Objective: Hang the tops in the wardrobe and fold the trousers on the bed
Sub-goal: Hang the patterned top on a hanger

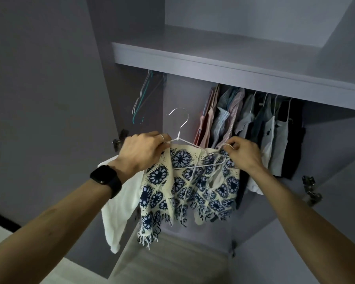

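Observation:
A cream crochet top (pixel 184 185) with navy flower rounds and a fringed hem hangs on a white wire hanger (pixel 180 128) in front of the open wardrobe. My left hand (pixel 143 150) grips the top's left shoulder together with the hanger's left arm. My right hand (pixel 244 152) pinches a thin strap of the top at the hanger's right end. The hanger's hook points up, below the rail and free of it. A white garment (pixel 119 203) is draped over my left forearm.
Several tops (pixel 254 128) hang in a row on the rail at the right under the shelf (pixel 213 64). Empty wire hangers (pixel 143 97) hang at the left. Open wardrobe doors with hinges (pixel 309 189) stand on both sides. The wardrobe floor (pixel 172 261) lies below.

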{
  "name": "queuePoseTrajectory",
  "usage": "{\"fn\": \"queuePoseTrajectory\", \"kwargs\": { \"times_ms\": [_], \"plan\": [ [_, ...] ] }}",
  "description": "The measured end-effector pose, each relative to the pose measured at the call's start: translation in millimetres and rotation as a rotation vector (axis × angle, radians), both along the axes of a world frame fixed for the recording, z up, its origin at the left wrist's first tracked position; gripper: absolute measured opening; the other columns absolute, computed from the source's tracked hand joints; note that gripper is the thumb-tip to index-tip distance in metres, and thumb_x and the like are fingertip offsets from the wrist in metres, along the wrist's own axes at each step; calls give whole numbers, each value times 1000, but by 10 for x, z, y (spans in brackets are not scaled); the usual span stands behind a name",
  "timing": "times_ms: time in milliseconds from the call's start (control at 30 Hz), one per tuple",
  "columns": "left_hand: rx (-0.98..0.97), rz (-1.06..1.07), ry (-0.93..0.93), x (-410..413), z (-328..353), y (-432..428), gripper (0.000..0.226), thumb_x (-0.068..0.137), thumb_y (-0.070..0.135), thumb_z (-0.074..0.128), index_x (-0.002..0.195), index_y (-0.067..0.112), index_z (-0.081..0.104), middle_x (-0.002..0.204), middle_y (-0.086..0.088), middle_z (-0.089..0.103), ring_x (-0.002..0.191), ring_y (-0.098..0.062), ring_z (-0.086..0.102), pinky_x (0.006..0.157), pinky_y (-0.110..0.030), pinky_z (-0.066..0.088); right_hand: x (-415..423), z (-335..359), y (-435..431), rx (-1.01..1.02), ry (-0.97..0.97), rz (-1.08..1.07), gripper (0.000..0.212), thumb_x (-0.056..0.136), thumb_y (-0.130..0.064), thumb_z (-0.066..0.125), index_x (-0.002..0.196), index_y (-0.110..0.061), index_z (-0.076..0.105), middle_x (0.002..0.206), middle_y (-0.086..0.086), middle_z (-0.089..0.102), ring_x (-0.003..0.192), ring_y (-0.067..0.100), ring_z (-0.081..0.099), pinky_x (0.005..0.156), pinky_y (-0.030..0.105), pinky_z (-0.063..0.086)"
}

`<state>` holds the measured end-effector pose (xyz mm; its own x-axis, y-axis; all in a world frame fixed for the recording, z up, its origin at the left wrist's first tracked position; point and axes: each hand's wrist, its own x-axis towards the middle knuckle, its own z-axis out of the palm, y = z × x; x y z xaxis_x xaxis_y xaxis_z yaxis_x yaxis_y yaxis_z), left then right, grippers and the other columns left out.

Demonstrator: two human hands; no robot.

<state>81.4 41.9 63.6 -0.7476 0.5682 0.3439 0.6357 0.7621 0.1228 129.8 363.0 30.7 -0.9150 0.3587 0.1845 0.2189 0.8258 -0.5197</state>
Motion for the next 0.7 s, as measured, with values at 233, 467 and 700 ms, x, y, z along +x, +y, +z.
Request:
{"fn": "queuePoseTrajectory", "kwargs": {
  "times_ms": [233, 467, 700],
  "plan": [
    [-17, 114, -63, 169, -432, 420, 30, 105, 44, 36, 116, 31, 61, 103, 6, 70, 84, -27, 70, 62, -31, 41, -37, 172, -568, -195, 191, -27, 13, 92, -28, 68, 81, -31, 61, 62, -15, 58, 61, 3, 56, 69, 27, 46],
    [243, 226, -182, -117, -485, 267, 31, 101, 56, 46, 118, 38, 65, 108, 6, 72, 96, -31, 68, 74, -38, 53, 665, -304, -989, 198, 154, 321, 8, 99, -27, 61, 99, -18, 60, 84, -9, 58, 60, 8, 50, 53, 25, 45],
    [463, -86, -85, -184, -206, 112, 17, 97, 38, 65, 110, 32, 74, 84, 31, 56, 84, -7, 64, 73, -24, 50, 215, 197, -561, -51, 62, 340, 50, 93, -45, 68, 140, -39, 52, 127, -20, 52, 89, -5, 56, 83, 16, 45]
  ]
}}
